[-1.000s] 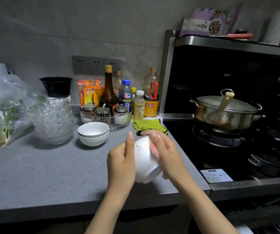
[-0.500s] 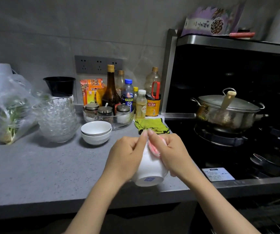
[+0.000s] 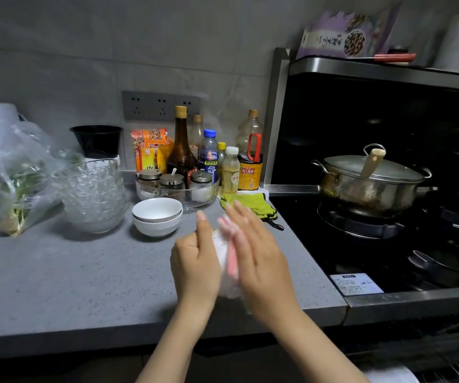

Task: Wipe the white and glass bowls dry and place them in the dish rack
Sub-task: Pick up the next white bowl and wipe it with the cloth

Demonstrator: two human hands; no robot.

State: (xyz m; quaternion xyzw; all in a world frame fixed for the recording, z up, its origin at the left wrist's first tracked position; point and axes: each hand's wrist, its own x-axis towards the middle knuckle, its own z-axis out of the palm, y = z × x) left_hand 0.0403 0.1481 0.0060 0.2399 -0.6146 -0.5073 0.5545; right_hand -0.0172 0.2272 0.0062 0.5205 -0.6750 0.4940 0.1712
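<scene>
head view: both hands round white bowl w/ pink-striped cloth

1. White bowl: held above the grey counter's front edge between the two hands, turned on its side; only a blurred white sliver shows between the palms
2. Pink-and-white cloth: pressed against that bowl under the right hand, its pink stripe running down the gap between the hands
3. Two stacked white bowls: upright, nested, on the counter just right of the glass stack
4. Stack of clear glass bowls: upright, nested, patterned, standing on the counter between the plastic bag and the white stack
</scene>
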